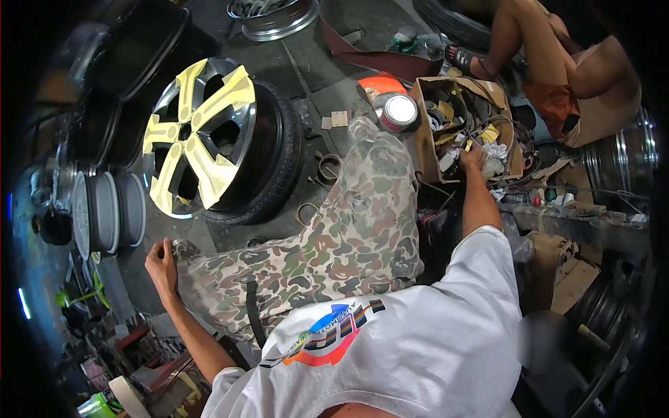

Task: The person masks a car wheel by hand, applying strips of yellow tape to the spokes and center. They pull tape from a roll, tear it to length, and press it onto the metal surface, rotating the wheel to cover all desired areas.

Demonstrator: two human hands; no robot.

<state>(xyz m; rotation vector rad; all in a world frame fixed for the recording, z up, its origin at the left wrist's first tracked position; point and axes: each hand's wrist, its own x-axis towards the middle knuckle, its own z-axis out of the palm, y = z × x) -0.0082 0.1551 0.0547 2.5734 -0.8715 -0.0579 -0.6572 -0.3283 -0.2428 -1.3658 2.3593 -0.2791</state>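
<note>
My right hand (474,160) reaches into an open cardboard box (517,155) on my right, its fingers closed at a small yellow piece (468,145). Crumpled paper, cables and yellow scraps lie around that hand. On the other side, my left hand (162,266) is beside my knee with its fingers curled together; I cannot tell what is in them. Ahead of it, an alloy wheel rim (233,139) leans tilted against a black tire (284,153). Yellow masking (209,171) covers the faces of its spokes.
A paint can (399,111) stands by the box, near an orange piece (383,83). Tape rolls (328,168) lie on the floor before my legs. More rims (104,209) stand at the left, another (273,17) at the back. A person's bare leg (536,52) is at the upper right.
</note>
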